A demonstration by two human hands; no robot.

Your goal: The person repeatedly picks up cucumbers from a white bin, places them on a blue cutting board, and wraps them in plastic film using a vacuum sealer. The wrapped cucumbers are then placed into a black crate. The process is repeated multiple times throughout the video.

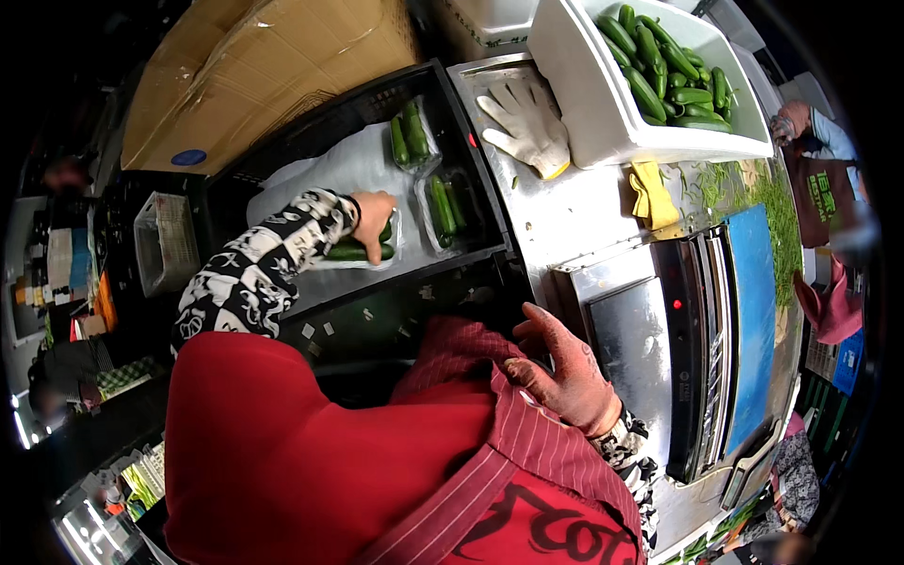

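My bare left hand point(373, 222) reaches into a black plastic crate point(474, 159). Its thumb and fingers are around a film-wrapped pack of cucumbers point(342, 251), which rests on the white liner sheet point(304, 171). Two more wrapped cucumber packs lie toward the crate's right side, an upper pack point(412, 134) and a lower pack point(447, 208). In a reddish work glove, my right hand point(565, 374) hovers by the edge of my red apron point(261, 431), its fingers apart and nothing seen in them. A wrapping machine's metal plate point(632, 353) is just beyond it.
A white foam box point(600, 120) of loose cucumbers stands on the steel table, near a white glove point(526, 127) and a folded yellow cloth point(651, 196). A large cardboard box point(282, 78) borders the crate. Green bean-like strips point(773, 212) lie beyond the blue board point(750, 318). Other people stand at right.
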